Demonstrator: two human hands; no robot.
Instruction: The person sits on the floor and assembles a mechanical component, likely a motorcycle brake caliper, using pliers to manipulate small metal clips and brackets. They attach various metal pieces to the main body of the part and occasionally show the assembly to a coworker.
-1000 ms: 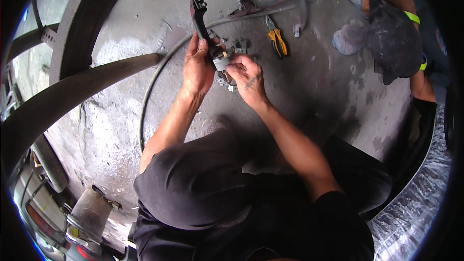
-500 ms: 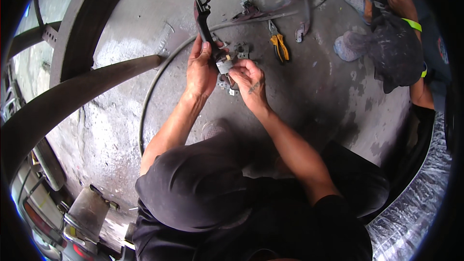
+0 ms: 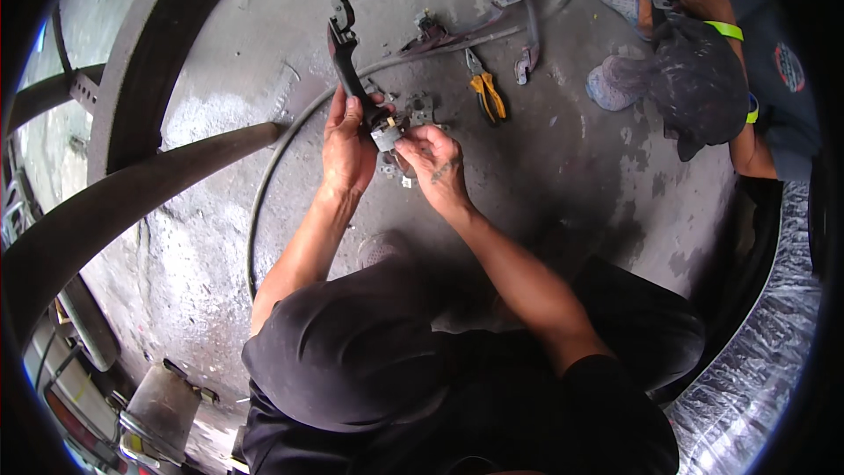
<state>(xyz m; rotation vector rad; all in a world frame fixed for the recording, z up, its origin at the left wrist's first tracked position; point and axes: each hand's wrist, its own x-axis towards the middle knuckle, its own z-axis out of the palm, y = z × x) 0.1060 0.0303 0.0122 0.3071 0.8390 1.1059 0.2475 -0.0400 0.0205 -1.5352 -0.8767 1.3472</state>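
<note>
A dark car door handle is held raised, with its far end pointing away from me. My left hand wraps round its near part. At that near end sits a grey block-like fitting with a small brass-coloured bit on top. My right hand pinches at the side of this fitting; what lies right under its fingertips is hidden. On the floor just beyond and below my hands lie several small metal brackets, partly covered by them. Pliers with yellow-and-black grips rest on the floor to the right.
More dark red handle parts lie farther off, beside a long grey hose curving across the floor. Curved dark metal beams stand at left. Another person crouches at far right. Crinkled plastic sheeting is at lower right.
The whole view has shifted, so the floor items appear farther left and slightly lower. Both hands keep nearly the same grip on the handle and its fitting.
</note>
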